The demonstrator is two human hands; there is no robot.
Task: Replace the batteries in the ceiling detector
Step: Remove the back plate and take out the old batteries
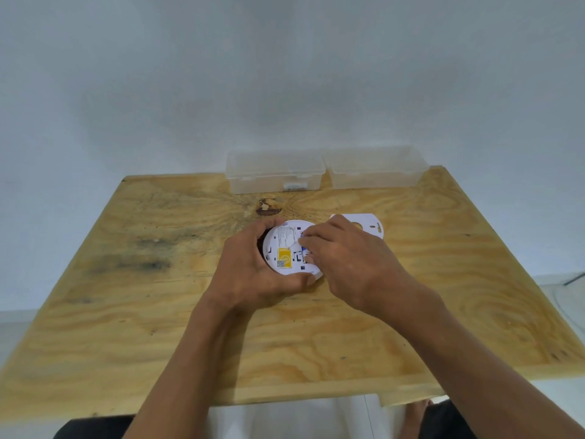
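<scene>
Round white plastic ceiling detector (pixel 286 248), light, rigid, slippery: left hand (pixel 253 270) cups rim at 9 o'clock; right hand (pixel 345 258) fingertips pinch into battery bay, 3 o'clock, contents unclear.

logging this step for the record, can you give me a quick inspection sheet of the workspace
surface: plywood table, stained and scuffed, dark knot near the back
job's things: white round detector lying back-up with a yellow label; its mounting plate lies apart to the right
clutter: two clear plastic boxes at the back edge, contents not discernible
grippers: left hand grips the detector rim; right hand has fingertips in the battery bay, something blue there
cables: a thin dark line on the floor at far right, possibly a cable
surroundings: plain pale wall, light floor
</scene>
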